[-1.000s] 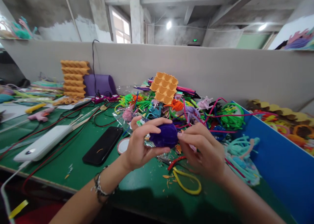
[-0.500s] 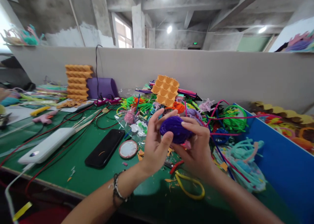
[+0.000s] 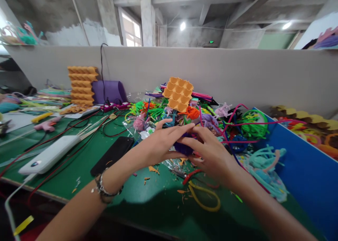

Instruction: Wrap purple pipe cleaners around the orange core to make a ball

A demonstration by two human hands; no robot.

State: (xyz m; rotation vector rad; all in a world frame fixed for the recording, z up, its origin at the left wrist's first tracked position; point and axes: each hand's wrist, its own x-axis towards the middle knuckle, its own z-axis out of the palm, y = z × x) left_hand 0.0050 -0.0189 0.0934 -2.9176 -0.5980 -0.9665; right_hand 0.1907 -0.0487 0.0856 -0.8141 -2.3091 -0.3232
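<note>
Left hand (image 3: 161, 142) and right hand (image 3: 208, 153) together clasp one fuzzy purple pipe-cleaner ball (image 3: 182, 148); one black phone (image 3: 112, 155) lies at 9 o'clock.

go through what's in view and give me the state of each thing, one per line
left hand: closed over the purple fuzzy ball
right hand: gripping the ball from the other side
purple fuzzy ball: held above the table, mostly hidden
black phone: lying flat, screen dark
white power bank: flat, cable plugged in
yellow loop: lying flat, untouched
orange egg tray: tilted on the pile
</note>
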